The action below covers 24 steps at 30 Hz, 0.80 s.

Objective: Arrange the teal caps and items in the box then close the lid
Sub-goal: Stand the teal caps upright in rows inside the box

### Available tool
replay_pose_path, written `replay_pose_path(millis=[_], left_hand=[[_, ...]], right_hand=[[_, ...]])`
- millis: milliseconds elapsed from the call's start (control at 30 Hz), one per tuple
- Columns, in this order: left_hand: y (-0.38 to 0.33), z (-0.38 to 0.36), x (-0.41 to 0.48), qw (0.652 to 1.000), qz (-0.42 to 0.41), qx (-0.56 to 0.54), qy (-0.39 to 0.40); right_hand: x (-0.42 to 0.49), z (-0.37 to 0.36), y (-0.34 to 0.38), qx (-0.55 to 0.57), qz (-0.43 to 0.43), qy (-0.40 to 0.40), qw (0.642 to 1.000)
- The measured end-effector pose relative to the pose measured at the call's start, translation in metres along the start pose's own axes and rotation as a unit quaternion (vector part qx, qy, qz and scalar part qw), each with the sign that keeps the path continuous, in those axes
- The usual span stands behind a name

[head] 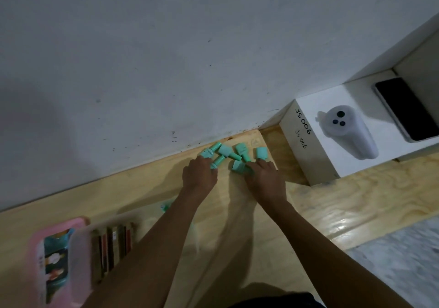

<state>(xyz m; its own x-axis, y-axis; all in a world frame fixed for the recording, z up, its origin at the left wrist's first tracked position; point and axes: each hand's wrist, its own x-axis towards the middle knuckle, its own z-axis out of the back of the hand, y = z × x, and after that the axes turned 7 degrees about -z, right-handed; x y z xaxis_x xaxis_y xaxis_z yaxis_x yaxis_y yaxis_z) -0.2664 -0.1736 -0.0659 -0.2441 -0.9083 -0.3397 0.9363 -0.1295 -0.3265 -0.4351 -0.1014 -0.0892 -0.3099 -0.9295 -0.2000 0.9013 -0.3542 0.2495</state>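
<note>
Near you on the left, the pink plastic box (57,260) sits on the pale wooden surface (332,200). Farther out, your left hand (199,174) and right hand (265,179) rest palm-down, fingers curled onto the cluster of small teal plastic caps (234,155) by the white wall (166,58); whether either grips one, you cannot tell.

Centre of the frame: both hands reach into a loose cluster of teal caps (231,154) on the wooden surface (332,203) beside the white wall. Left hand (199,175) touches the left caps, right hand (266,179) the right ones. Lower left: a blurred pink box (59,260). Right: a white carton (332,132) bearing a phone (406,109).
</note>
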Motion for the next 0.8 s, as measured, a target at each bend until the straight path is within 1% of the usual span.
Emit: replay_pose_path(millis=[133,333,433,500,567,600,667,733,800], left_hand=[[-0.001,-0.008,0.005,0.999,0.006,-0.014,0.032],[0.0,-0.007,0.0,0.998,0.009,-0.058,0.034],[0.003,-0.001,-0.006,0.994,0.004,-0.105,0.021],[0.006,0.005,-0.012,0.982,0.006,-0.188,-0.003],[0.008,0.012,-0.02,0.954,0.009,-0.3,-0.014],[0.009,0.017,-0.026,0.93,0.019,-0.367,-0.009],[0.009,0.026,-0.041,0.868,0.05,-0.494,0.014],[0.011,0.033,-0.057,0.815,0.073,-0.574,0.026],[0.014,0.04,-0.073,0.774,0.084,-0.627,0.024]], right_hand=[[-0.006,-0.009,0.0,-0.008,0.003,-0.008,1.0],[-0.01,-0.008,0.003,0.006,-0.017,0.011,1.0],[-0.013,-0.002,0.004,0.066,-0.042,0.041,0.996],[-0.017,0.006,0.007,0.156,-0.084,0.042,0.983],[-0.024,0.016,0.009,0.242,-0.117,0.028,0.963],[-0.027,0.019,0.009,0.274,-0.118,0.018,0.954],[-0.034,0.027,0.01,0.326,-0.103,0.002,0.94],[-0.041,0.038,0.013,0.371,-0.088,-0.006,0.925],[-0.048,0.049,0.019,0.413,-0.08,-0.012,0.907]])
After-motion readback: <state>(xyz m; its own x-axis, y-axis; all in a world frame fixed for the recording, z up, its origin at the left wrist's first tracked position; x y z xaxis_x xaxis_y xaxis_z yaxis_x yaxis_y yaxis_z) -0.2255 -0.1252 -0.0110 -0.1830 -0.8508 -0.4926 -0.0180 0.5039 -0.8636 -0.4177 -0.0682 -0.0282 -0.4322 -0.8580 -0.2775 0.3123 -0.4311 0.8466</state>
